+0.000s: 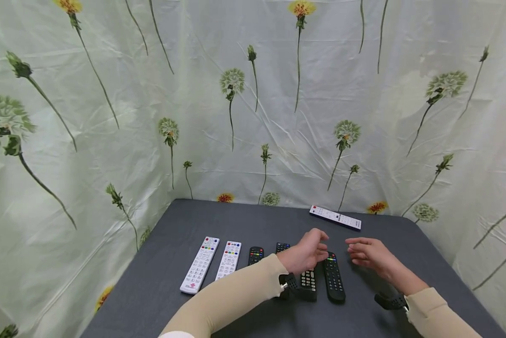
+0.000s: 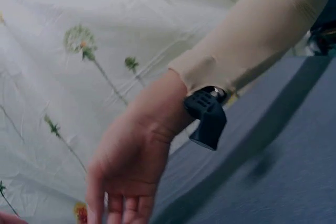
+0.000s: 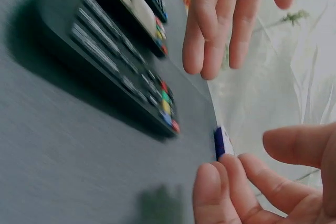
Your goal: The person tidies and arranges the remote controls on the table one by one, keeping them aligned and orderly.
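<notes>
My left hand (image 1: 305, 253) hovers above the dark remote controls in the middle of the table, its fingers relaxed and holding nothing. Its palm side shows in the left wrist view (image 2: 134, 156), with the fingertips cut off by the frame. To the right, my right hand (image 1: 373, 258) is raised over the table with loosely bent fingers and nothing in them. Between the two hands lies a black remote control (image 1: 334, 277), with coloured buttons at its far end. A black remote with pale buttons (image 1: 308, 284) lies beside it, partly hidden under my left hand.
Two white remotes (image 1: 199, 265) (image 1: 229, 260) lie at the left. Two more dark remotes (image 1: 256, 253) (image 1: 282, 246) are partly covered by my left arm. Another white remote (image 1: 335, 218) lies near the back edge of the grey table (image 1: 236, 216). Behind hangs a flower-print curtain (image 1: 202, 94).
</notes>
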`<action>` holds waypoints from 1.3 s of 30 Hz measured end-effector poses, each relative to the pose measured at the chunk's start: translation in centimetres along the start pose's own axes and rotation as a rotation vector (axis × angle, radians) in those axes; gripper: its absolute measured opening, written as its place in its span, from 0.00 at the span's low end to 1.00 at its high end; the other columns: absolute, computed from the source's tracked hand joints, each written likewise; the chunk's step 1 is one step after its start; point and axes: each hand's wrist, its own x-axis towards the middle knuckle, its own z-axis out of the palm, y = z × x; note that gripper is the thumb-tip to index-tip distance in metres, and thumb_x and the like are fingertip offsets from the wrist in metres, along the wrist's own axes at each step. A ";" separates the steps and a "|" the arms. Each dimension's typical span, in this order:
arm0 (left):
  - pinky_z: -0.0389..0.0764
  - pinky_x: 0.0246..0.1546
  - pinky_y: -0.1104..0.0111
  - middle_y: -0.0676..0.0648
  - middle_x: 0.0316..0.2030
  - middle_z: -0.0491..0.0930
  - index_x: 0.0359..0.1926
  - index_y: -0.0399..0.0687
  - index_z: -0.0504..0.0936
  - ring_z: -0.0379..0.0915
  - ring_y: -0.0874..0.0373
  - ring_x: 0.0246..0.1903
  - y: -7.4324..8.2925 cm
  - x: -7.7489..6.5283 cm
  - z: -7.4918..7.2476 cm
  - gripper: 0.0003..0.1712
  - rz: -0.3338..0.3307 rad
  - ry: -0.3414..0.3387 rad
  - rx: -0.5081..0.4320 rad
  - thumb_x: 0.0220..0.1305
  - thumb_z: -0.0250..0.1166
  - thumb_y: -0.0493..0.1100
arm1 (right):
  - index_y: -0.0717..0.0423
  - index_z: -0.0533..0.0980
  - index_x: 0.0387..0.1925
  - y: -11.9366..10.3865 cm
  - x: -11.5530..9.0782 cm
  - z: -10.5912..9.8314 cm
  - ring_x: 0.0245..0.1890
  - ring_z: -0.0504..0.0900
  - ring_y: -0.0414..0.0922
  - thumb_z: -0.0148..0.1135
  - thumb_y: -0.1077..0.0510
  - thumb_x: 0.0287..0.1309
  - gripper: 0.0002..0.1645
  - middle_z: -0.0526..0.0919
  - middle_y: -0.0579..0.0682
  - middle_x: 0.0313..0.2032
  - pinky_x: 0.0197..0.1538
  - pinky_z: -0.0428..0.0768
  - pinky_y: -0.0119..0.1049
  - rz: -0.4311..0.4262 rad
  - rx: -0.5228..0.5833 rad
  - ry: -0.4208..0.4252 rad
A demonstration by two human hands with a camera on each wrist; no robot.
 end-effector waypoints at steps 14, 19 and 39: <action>0.70 0.58 0.47 0.35 0.45 0.67 0.50 0.36 0.71 0.65 0.42 0.43 -0.9 6.0 2.9 0.17 0.099 0.212 -0.121 0.59 0.55 0.36 | 0.73 0.66 0.67 -2.6 7.6 -3.3 0.57 0.74 0.66 0.50 0.58 0.72 0.29 0.71 0.74 0.61 0.54 0.77 0.59 -0.197 -0.475 0.173; 0.68 0.62 0.42 0.30 0.65 0.62 0.61 0.32 0.68 0.57 0.29 0.66 -1.5 6.7 3.1 0.28 0.105 0.250 -0.083 0.59 0.57 0.37 | 0.75 0.66 0.66 -1.6 8.9 -3.7 0.60 0.70 0.72 0.51 0.61 0.66 0.31 0.70 0.77 0.61 0.56 0.72 0.65 -0.282 -0.798 0.133; 0.80 0.52 0.52 0.41 0.51 0.72 0.58 0.37 0.74 0.74 0.39 0.44 -1.2 8.9 1.8 0.25 0.114 0.242 -0.006 0.58 0.60 0.38 | 0.70 0.78 0.46 -0.8 10.7 -3.1 0.41 0.78 0.60 0.57 0.57 0.64 0.19 0.79 0.66 0.42 0.48 0.75 0.59 -0.248 -0.992 0.153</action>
